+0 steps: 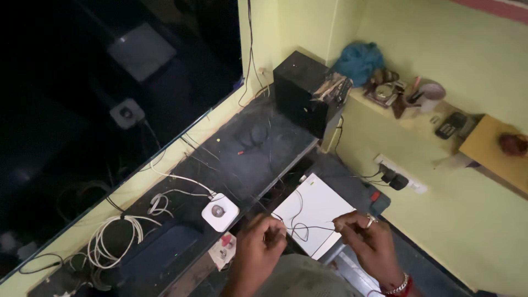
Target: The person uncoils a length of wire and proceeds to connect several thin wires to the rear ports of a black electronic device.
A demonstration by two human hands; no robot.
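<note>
My left hand (263,241) and my right hand (367,240) are raised in front of me, each pinching one end of a thin dark wire (308,227) stretched between them. The wire loops loosely over a white sheet (318,206) lying below. There is a ring on my right hand and a bracelet on that wrist. A white square device (220,212) with a round centre sits just left of my left hand, on the dark countertop (258,148).
A black box speaker (301,91) stands at the far end of the counter. White coiled cables (113,236) lie at the left. A wall socket with plugs (396,177) is on the yellow wall; a shelf (418,110) holds clutter and a blue cloth (358,60).
</note>
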